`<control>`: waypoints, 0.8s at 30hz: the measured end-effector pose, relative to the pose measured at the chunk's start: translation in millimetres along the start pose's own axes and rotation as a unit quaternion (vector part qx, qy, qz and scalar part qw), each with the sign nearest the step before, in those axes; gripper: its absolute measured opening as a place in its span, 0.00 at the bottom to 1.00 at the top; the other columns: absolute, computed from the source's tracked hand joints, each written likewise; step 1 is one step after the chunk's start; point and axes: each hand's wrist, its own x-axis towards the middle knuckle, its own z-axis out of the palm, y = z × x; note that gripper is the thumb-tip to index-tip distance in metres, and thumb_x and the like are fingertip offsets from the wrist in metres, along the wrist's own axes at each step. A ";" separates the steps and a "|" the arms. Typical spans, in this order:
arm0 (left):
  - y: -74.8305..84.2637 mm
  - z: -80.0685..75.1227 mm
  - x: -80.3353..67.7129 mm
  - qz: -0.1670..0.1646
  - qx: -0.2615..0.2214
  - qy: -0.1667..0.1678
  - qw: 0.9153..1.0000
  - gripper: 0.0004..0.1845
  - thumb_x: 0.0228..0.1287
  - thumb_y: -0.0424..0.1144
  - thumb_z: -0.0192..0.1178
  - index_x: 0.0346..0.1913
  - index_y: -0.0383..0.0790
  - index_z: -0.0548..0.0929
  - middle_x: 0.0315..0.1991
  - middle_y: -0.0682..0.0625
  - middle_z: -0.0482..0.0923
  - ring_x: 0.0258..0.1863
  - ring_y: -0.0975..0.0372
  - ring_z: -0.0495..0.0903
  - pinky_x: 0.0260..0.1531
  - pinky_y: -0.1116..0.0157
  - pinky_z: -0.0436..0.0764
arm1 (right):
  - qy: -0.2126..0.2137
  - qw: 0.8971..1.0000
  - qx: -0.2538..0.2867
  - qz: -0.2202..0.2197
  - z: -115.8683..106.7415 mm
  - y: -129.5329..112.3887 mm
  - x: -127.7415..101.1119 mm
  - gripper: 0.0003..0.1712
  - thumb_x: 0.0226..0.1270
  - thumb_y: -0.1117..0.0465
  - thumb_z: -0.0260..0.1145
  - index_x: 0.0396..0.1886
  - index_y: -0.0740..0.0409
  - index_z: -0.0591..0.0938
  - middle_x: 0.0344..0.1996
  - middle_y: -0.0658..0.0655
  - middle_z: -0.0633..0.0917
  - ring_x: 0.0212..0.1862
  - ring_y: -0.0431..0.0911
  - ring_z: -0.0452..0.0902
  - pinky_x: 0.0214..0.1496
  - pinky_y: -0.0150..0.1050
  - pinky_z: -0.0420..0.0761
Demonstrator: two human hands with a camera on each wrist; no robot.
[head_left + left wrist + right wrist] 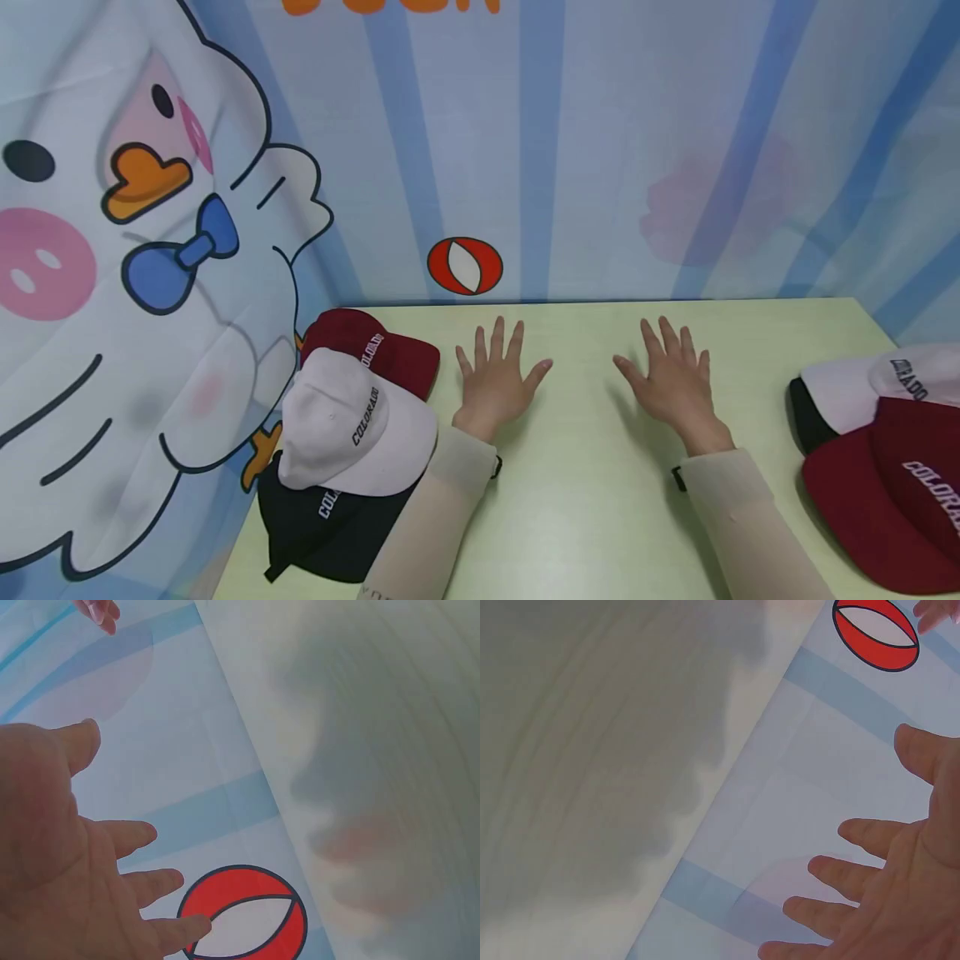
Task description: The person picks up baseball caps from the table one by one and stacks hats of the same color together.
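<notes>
The left hand and right hand spread wide over the table, holding nothing, with left caps and right caps beside them, maybe to leave room.

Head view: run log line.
left hand: spread, empty | right hand: spread, empty | left caps: white overlapping maroon, black | right caps: maroon overlapping white

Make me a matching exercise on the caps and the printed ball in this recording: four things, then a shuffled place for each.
Things
1. Left group's white cap
2. Left group's black cap
3. Right group's maroon cap
4. Red-and-white ball

Places
A. Overlapping a white cap
B. Printed on the backdrop
C. Overlapping a maroon cap and a black cap
D. Partly covered by a white cap

Pairs: 1-C, 2-D, 3-A, 4-B
</notes>
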 end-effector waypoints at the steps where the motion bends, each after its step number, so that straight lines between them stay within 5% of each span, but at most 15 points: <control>1: 1.5 -0.3 -0.1 0.002 0.000 -0.002 1.000 0.44 0.75 0.72 0.41 0.85 0.59 0.43 0.87 0.48 0.36 0.85 0.43 0.35 0.77 0.32 0.35 | 0.002 1.000 -0.003 -0.001 -0.6 0.0 -1.0 0.51 0.79 0.31 0.48 0.86 0.56 0.46 0.84 0.69 0.43 0.82 0.72 0.30 0.75 0.78 0.34; 24: 69.2 12.3 -20.1 0.090 -0.046 -0.047 0.994 0.44 0.74 0.75 0.35 0.85 0.61 0.42 0.87 0.53 0.36 0.85 0.47 0.39 0.78 0.34 0.41 | 0.022 0.998 -0.061 -0.008 -33.7 10.9 -50.1 0.51 0.78 0.29 0.49 0.84 0.59 0.52 0.81 0.73 0.51 0.79 0.77 0.41 0.73 0.80 0.41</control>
